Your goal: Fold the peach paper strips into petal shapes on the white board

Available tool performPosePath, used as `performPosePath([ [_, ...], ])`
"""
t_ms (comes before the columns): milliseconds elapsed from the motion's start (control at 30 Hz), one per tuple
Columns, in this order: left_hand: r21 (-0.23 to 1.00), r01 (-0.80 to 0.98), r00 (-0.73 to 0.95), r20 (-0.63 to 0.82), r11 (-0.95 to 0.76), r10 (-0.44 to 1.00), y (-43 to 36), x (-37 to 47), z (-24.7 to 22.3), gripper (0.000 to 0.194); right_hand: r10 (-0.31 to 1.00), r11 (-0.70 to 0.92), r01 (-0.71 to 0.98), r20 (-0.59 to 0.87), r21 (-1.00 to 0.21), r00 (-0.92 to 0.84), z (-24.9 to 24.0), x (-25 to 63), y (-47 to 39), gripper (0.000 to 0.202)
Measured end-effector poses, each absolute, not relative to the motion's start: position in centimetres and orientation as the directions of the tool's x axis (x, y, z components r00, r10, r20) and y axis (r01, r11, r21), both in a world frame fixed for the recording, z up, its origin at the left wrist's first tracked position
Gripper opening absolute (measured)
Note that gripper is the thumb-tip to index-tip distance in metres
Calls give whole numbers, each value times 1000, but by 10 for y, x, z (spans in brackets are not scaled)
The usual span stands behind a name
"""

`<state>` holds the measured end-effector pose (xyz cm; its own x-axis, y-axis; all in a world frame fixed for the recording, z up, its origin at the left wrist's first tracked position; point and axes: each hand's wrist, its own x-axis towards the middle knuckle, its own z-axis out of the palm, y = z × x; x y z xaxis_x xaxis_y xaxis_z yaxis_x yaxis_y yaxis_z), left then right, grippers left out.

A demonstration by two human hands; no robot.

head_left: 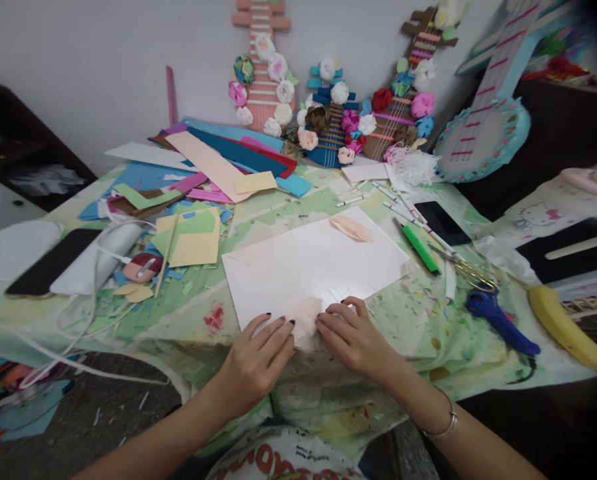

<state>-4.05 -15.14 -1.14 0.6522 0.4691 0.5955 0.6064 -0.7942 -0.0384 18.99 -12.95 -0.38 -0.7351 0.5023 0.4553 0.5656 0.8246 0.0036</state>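
A white board [278, 267] lies on the green-stained table cover in front of me. At its near edge rests a pale pink piece of crepe paper [305, 317]. My left hand [261, 353] lies on the left side of this paper, fingers stretched out. From the other side, my right hand [353, 337] has its fingers extended over the paper's right edge and the board. Near the board's far edge sits a peach petal-shaped piece of paper [352, 229], apart from both hands.
Right of the board are a green marker [418, 248], scissors [471, 270], a blue glue gun [502, 320] and a phone [442, 223]. Paper scraps [195, 237] and a white cable [95, 293] lie left. Paper-flowered model instruments [331, 127] lean against the wall.
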Motion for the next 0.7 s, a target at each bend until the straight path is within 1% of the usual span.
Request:
performPosePath([
  [100, 5, 575, 658, 592, -818, 466, -150, -43, -9, 9, 525, 816, 577, 459, -33, -717, -3, 189, -126, 12],
  [233, 134, 547, 619, 600, -826, 507, -139, -49, -2, 10, 586, 788, 608, 430, -101, -687, 3, 185, -120, 8],
  [300, 199, 568, 574, 599, -799, 558, -130, -53, 2, 12, 593, 783, 613, 415, -101, -689, 6, 182, -117, 9],
  [367, 224, 570, 566, 591, -791, 575, -123, -56, 6, 14, 590, 784, 615, 413, -85, -694, 7, 181, -114, 10],
  [433, 193, 554, 607, 573, -810, 551, -119, -58, 8, 16, 579, 791, 608, 405, -69, -707, 6, 181, -113, 11],
  [533, 92, 534, 711, 490, -841, 505, -122, -57, 8, 30, 550, 815, 577, 391, -56, -738, 4, 184, -113, 14],
  [567, 63, 541, 728, 464, -838, 505, -124, -56, 7, 31, 544, 820, 569, 390, -60, -743, 3, 184, -113, 15],
  [633, 35, 570, 723, 454, -821, 521, -128, -53, 5, 28, 543, 823, 562, 401, -81, -738, 2, 185, -114, 14],
  [700, 43, 586, 698, 479, -809, 531, -131, -50, 5, 26, 563, 812, 568, 428, -132, -706, 2, 185, -113, 11],
])
